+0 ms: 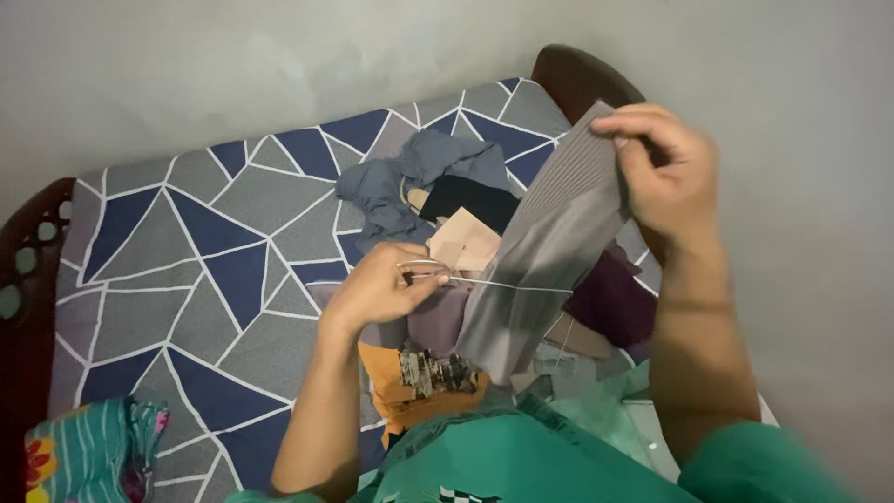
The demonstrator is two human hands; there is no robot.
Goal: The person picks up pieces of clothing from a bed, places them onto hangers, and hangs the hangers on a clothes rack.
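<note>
From here I read this as a step of putting a garment on a hanger: my right hand (666,172) is raised, fingers pinched shut on the top edge of the grey ribbed garment (559,242), which hangs down in front of me over the bed. My left hand (377,289) is closed around the thin wire hanger (494,282), whose straight arm runs across to the cloth and seems to touch it. Behind lie a blue-grey cloth (410,182), black and peach pieces and a maroon one, all on the bed (186,270) with its grey and navy triangle sheet. As I judge it, feeding the wire into the garment's opening calls for holding that edge taut.
</note>
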